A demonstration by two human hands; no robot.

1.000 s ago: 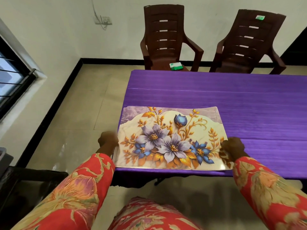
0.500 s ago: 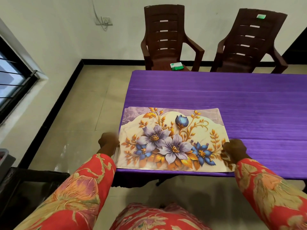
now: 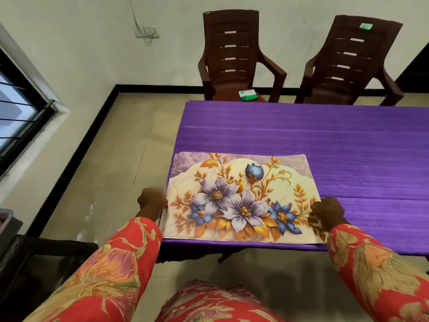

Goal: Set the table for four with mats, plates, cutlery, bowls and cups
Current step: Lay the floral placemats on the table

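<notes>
The left hand [image 3: 152, 201] was curled round the mat's [image 3: 239, 196] left edge, at about nine o'clock from the mat's middle, fingers tucked under where they could not be seen. The right hand [image 3: 327, 214] gripped the opposite edge at about four o'clock, knuckles up. Holding both short sides probably kept the floppy sheet flat and square while it was settled. The edge by the left hand looked layered, so this may have been a stack of mats rather than one; that could not be told for certain. The mat lay on the purple table [image 3: 325, 140] at its near left corner, its front edge just shy of the table's rim, likely marking the first place. Two brown chairs [image 3: 232, 56] stood at twelve o'clock beyond the far side; a green-and-white packet [image 3: 248, 95] lay on the left one's seat. No plates, cutlery, bowls or cups were in sight.
</notes>
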